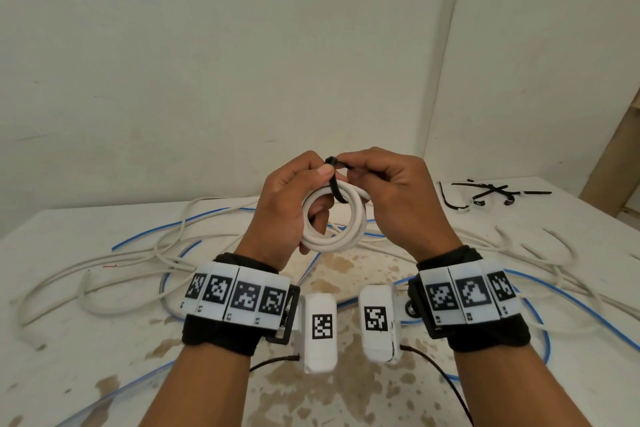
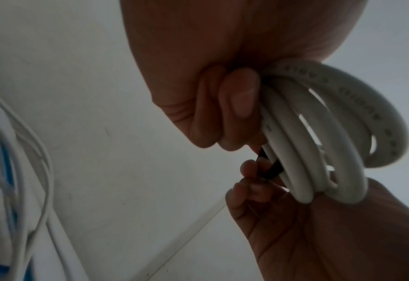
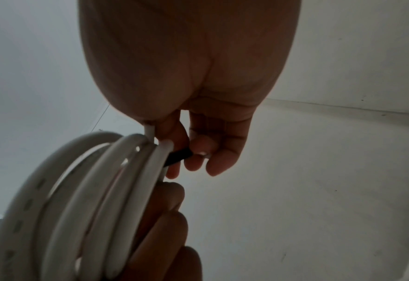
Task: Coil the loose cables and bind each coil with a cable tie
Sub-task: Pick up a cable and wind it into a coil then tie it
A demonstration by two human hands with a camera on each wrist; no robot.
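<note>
A white cable coil [image 1: 334, 222] of several turns is held up above the table. My left hand [image 1: 294, 204] grips its left side, fingers through the ring and thumb pressing near the top. A black cable tie [image 1: 336, 189] loops over the top of the coil, its head [image 1: 331, 160] at my thumb tip. My right hand [image 1: 388, 191] pinches the tie's tail just right of the head. In the left wrist view the coil [image 2: 318, 144] and black tie [image 2: 269, 167] show between both hands. The right wrist view shows the coil [image 3: 97, 199] and tie [image 3: 179, 155] by my fingertips.
Loose white and blue cables [image 1: 166, 246] sprawl over the stained white table [image 1: 104, 340], left and right of my arms. Several spare black cable ties [image 1: 491, 196] lie at the back right. White walls meet in a corner behind.
</note>
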